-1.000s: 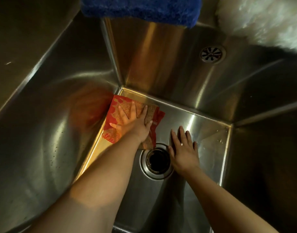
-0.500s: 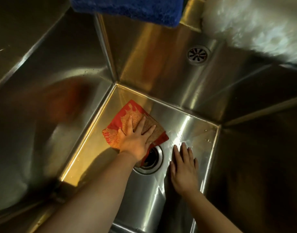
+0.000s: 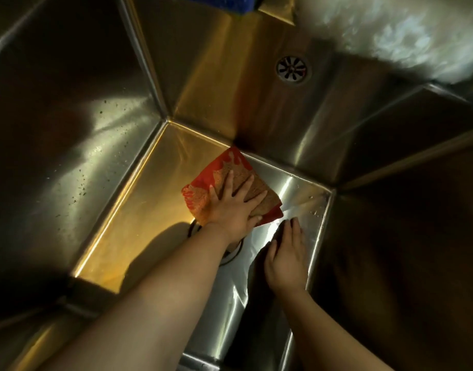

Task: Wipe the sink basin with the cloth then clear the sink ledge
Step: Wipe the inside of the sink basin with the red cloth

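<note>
A deep stainless steel sink basin (image 3: 128, 223) fills the view. On its floor lies a red and tan patterned cloth (image 3: 203, 180), close to the back wall. My left hand (image 3: 231, 207) presses flat on the cloth with fingers spread. The floor drain (image 3: 235, 250) is mostly hidden under my left wrist. My right hand (image 3: 286, 255) rests flat on the basin floor by the right wall, holding nothing. On the back ledge, a blue fluffy cloth (image 3: 230, 1) shows at the top edge and a white fluffy item (image 3: 406, 33) hangs over at the top right.
A round overflow grille (image 3: 292, 68) sits high on the back wall. The left wall (image 3: 77, 145) is speckled with small dark bits. Water drops glint in the far right corner (image 3: 315, 202) of the floor.
My left hand has slid the cloth from the far left corner rightwards over the drain to the middle of the back wall. My right hand stays flat near the right wall.
</note>
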A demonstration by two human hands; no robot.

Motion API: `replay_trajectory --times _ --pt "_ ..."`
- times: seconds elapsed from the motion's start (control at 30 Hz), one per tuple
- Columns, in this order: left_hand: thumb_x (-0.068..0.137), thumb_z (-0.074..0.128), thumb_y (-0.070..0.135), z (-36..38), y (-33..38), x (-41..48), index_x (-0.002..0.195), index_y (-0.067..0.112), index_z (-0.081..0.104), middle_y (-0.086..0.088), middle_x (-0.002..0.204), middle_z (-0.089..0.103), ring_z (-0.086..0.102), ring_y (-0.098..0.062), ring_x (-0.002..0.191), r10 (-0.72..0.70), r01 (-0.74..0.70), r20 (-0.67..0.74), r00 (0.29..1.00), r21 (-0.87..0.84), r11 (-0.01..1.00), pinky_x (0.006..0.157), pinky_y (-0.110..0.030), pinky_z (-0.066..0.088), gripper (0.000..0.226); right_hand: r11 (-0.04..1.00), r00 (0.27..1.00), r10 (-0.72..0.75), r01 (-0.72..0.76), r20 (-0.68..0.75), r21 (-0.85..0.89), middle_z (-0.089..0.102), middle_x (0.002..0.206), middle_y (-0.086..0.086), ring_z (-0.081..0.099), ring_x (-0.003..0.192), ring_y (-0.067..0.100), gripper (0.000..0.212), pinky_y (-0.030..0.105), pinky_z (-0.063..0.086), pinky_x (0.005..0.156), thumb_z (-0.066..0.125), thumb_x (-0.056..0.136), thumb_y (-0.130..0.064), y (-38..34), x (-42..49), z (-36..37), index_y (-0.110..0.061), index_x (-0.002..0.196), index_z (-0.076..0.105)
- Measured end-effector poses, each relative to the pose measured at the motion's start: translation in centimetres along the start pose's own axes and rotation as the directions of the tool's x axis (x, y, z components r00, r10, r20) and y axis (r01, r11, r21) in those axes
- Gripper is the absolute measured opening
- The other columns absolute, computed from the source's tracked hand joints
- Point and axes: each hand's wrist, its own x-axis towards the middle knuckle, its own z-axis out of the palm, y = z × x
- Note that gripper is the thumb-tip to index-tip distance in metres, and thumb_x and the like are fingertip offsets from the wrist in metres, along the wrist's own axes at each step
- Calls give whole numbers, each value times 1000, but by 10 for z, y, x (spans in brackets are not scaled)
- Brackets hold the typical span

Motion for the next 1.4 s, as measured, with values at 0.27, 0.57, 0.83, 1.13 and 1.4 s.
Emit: replay_trajectory --times 0.27,0.57,0.83,1.13,1.4 --pt "91 9 60 -11 -75 -38 143 49 -10 10 157 -18 -26 -19 141 10 1 -135 991 78 997 105 -54 -21 56 987 987 -144 148 -71 59 11 158 2 7 145 22 56 40 11 116 36 98 -30 -52 20 -15 -16 149 18" --pt "90 8 60 -13 -118 -45 142 45 -19 9 157 -17 -22 -23 142 -100 113 -169 980 69 991 102 -55 -23 61 948 941 -288 306 177 -85 -6 158 -5 -6 144 27 68 74 1 100 31 88 -66 -115 55 26 -46 144 -1" --pt "96 19 54 -12 -115 -38 139 48 -23 10 157 -17 -21 -25 142 -63 69 -107 992 53 996 104 -56 -20 61 919 943 -273 314 188 -239 -20 156 -8 -18 142 25 64 76 3 99 25 91 -64 -106 58 33 -51 141 -12" --pt "99 27 47 -17 -85 -28 137 51 -23 9 157 -15 -18 -24 144 34 -32 -21 999 77 996 111 -62 -8 63 940 956 -245 275 163 -201 -20 156 -11 -15 144 21 58 70 3 104 32 97 -43 -87 55 19 -46 145 1" --pt "97 25 50 -18 -75 -23 136 43 -32 8 158 -10 -13 -24 145 23 -22 -18 1000 75 997 113 -61 -1 69 938 954 -239 275 180 -210 -13 157 -13 -10 144 21 62 72 7 103 37 94 -43 -61 71 -1 -51 142 -1"
